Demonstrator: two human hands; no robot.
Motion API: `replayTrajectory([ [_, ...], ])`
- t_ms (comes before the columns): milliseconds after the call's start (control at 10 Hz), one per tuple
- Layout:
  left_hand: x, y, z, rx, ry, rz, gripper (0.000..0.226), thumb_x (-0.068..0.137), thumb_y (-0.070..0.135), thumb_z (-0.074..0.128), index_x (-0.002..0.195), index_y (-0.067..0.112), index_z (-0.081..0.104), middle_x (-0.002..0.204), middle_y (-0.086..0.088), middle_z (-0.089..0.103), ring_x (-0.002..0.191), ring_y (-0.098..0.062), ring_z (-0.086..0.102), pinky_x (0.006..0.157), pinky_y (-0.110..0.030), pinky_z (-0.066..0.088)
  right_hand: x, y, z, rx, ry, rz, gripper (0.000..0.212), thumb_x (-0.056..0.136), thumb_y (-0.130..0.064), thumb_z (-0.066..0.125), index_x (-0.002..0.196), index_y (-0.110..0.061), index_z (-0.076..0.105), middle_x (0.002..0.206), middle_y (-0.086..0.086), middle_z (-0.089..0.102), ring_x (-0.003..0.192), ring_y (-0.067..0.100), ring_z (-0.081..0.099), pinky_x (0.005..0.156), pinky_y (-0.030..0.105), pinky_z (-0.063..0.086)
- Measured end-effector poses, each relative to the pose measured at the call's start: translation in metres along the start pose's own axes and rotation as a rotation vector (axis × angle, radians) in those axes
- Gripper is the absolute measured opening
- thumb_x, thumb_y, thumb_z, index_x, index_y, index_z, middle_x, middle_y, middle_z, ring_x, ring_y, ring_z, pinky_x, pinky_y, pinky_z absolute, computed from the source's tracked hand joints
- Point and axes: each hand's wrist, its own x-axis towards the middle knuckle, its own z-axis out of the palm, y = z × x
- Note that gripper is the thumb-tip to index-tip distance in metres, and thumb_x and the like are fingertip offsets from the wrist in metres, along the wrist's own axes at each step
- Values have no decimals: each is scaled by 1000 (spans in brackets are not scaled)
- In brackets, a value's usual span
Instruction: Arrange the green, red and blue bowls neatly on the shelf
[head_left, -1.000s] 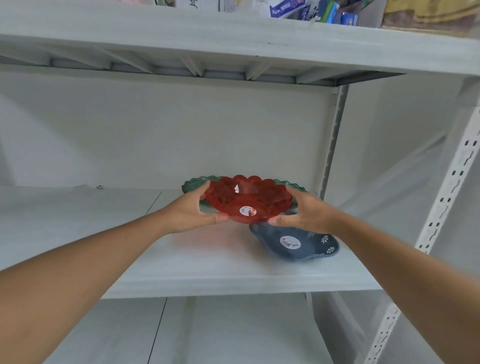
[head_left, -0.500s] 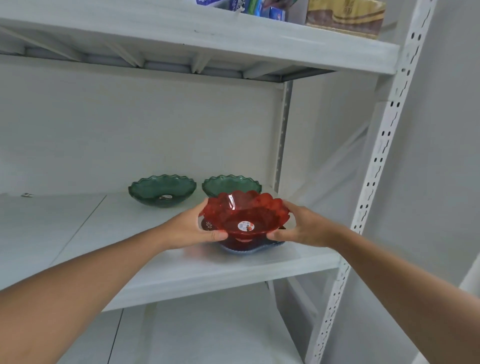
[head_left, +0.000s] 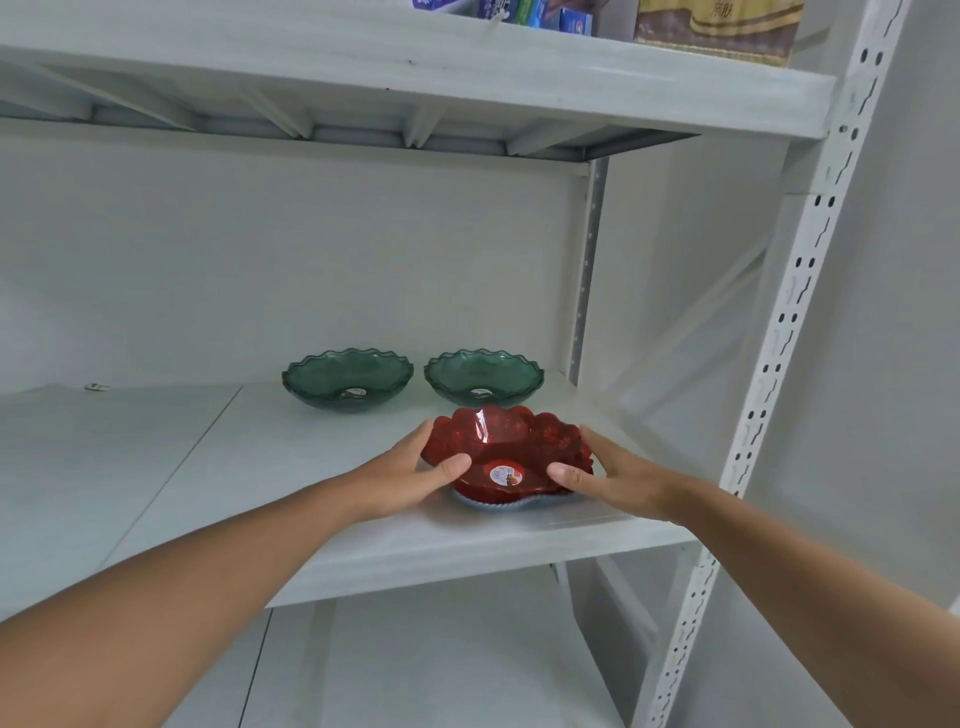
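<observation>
A red scalloped bowl (head_left: 506, 449) with a round sticker sits on top of a blue bowl (head_left: 498, 505), of which only the lower rim shows. Both are near the front right of the white shelf (head_left: 218, 467). My left hand (head_left: 415, 475) grips the red bowl's left side and my right hand (head_left: 605, 475) grips its right side, thumbs on the front wall. Two green wavy-rimmed bowls (head_left: 347, 379) (head_left: 483, 376) stand side by side at the back of the shelf, behind the red bowl.
A white perforated upright post (head_left: 779, 338) rises at the right front corner. The upper shelf (head_left: 415, 67) carries boxes and packets (head_left: 711, 26). A small scrap (head_left: 96, 387) lies at the back left. A lower shelf board is below.
The red bowl has come down from above the shelf onto the blue bowl, covering most of it. The view has shifted so both green bowls now show behind.
</observation>
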Motion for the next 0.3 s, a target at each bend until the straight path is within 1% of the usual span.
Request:
replayTrajectory([
  [100, -5, 4, -2, 23, 12, 24, 129, 72, 102, 48, 172, 35, 1, 176, 21, 7, 150, 6, 13, 120, -26, 15, 3, -4, 2, -79, 36, -21, 93, 87, -91, 50, 163, -39, 34, 158, -22, 42, 140, -7, 36, 125, 36, 27],
  [200, -6, 7, -21, 139, 196, 23, 121, 76, 102, 40, 172, 37, 7, 179, 14, 5, 161, -5, 7, 127, -35, 12, 10, -12, -1, -134, 142, 38, 108, 83, -97, 40, 170, -35, 23, 174, -12, 25, 154, 3, 21, 128, 39, 17],
  [300, -10, 15, -49, 217, 424, 39, 107, 83, 96, 38, 171, 37, 20, 178, 8, 18, 161, -12, 20, 126, -40, 21, 24, -30, -7, -215, 272, 9, 101, 90, -90, 41, 171, -33, 23, 179, -5, 18, 164, 19, 13, 132, 51, 16],
])
